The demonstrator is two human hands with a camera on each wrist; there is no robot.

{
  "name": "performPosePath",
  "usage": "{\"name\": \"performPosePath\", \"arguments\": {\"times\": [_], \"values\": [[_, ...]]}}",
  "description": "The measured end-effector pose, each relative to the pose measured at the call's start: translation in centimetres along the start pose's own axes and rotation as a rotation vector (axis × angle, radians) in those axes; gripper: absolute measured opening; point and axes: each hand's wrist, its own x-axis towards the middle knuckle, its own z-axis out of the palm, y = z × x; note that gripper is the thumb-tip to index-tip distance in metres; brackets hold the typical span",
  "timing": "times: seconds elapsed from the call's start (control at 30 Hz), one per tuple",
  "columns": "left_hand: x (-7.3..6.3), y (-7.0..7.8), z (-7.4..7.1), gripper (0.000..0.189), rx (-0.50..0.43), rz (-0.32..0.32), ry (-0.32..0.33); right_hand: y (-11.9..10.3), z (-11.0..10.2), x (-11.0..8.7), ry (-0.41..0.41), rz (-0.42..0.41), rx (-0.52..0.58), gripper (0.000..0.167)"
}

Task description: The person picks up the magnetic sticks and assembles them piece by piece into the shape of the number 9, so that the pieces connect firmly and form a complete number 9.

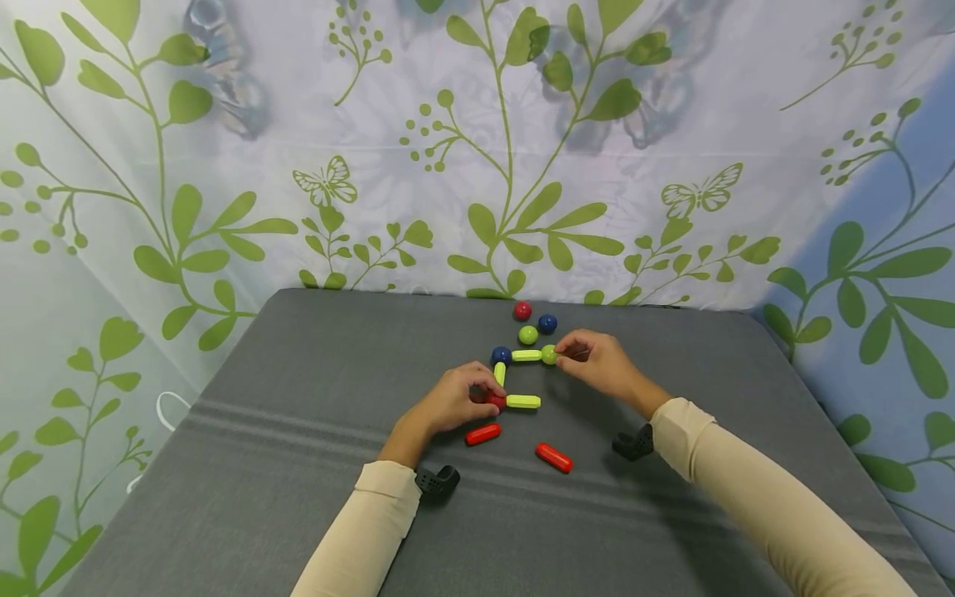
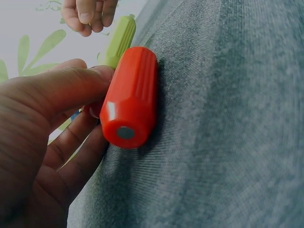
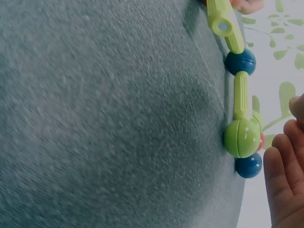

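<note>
My left hand [image 1: 453,398] pinches a red ball [image 1: 496,401], mostly covered by the fingers. From that ball a yellow-green magnetic rod [image 1: 524,402] points right, and another rod [image 1: 500,375] runs up to a blue ball [image 1: 501,356]. A third yellow-green rod [image 1: 526,356] links the blue ball to a green ball [image 3: 241,137]. Beside this green ball is my right hand [image 1: 603,362]; the right wrist view shows its loosely bent fingers apart from the ball. Close to the left thumb lies a red rod [image 2: 130,97] with a metal end.
Behind the chain sit a loose red ball [image 1: 522,311], a blue ball [image 1: 548,323] and a green ball [image 1: 528,335]. A second red rod [image 1: 555,458] lies toward the front. The grey cloth-covered table [image 1: 298,464] meets a leaf-patterned curtain [image 1: 418,207] at the back.
</note>
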Motion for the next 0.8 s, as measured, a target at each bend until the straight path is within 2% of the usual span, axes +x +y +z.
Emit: {"name": "performPosePath", "arguments": {"times": [0.4, 0.8], "values": [[0.4, 1.1, 0.2, 0.02, 0.133, 0.008, -0.04, 0.2, -1.2, 1.3, 0.024, 0.042, -0.064, 0.012], [0.4, 1.2, 0.0, 0.021, 0.142, 0.019, -0.058, 0.1, -1.1, 0.6, 0.003, 0.045, -0.088, 0.014]]}}
